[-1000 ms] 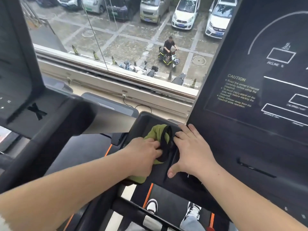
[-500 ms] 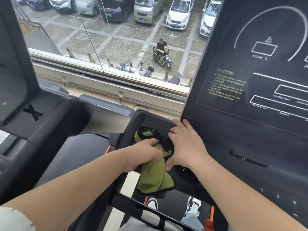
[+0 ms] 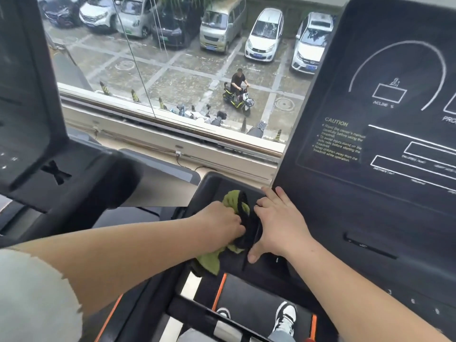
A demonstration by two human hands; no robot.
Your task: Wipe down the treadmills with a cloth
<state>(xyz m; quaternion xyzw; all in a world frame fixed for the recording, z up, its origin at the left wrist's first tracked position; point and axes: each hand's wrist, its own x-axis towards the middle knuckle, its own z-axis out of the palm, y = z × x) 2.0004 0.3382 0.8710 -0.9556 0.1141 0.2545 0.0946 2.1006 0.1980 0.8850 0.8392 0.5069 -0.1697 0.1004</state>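
Firmly grips the green cloth (image 3: pixel 232 201) with the left hand (image 3: pixel 218 227), fingers (image 3: pixel 237 224) curled round its bunched middle. Holds it down in the black side tray (image 3: pixel 206 180) of the treadmill console (image 3: pixel 370 206), upper end crumpled in the tray, lower end hanging over the near edge. Lays the right hand (image 3: pixel 280 224) flat on the tray's right side, just beside the cloth, fingers straight and holding nothing, thumb pointing back. Stands in black-and-white shoes (image 3: pixel 285 315) on the belt (image 3: pixel 246 290) below. Faces a window (image 3: pixel 172 77) over a car park with parked cars (image 3: pixel 264 35) and a rider on a scooter (image 3: pixel 238 93). Has a second treadmill (image 3: pixel 61 174) close on the left.
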